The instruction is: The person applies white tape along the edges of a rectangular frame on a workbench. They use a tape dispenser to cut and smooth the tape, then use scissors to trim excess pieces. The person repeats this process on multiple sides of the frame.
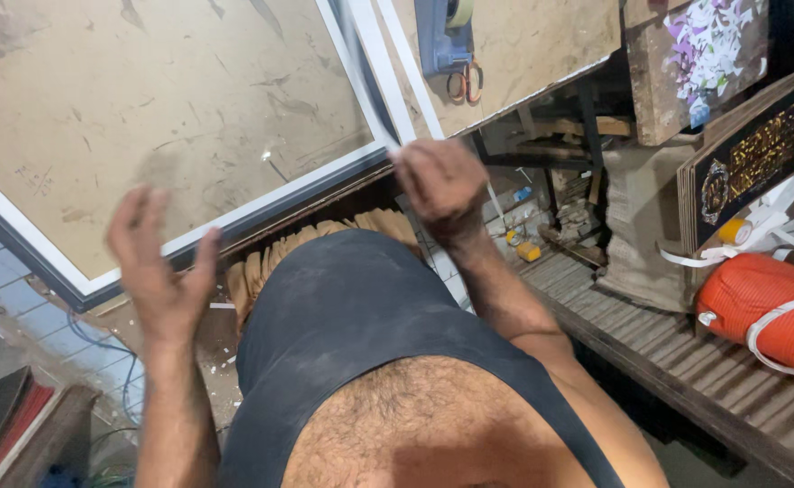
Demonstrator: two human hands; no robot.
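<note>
right hand (442,185) pinched the white frame (261,203) corner; left hand (158,267) hung open; unsupported, the frame might have slipped off the bench (523,45).

The left hand (164,262) hovered open at left of frame, while the right hand (442,185) curled loosely at upper centre.

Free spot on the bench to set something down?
Widest bare patch: the board surface inside the white frame, ahead of the left hand. Smaller strip beyond the right hand, below the tape dispenser and scissors. Crowded: under-bench clutter and orange roll at right.
</note>
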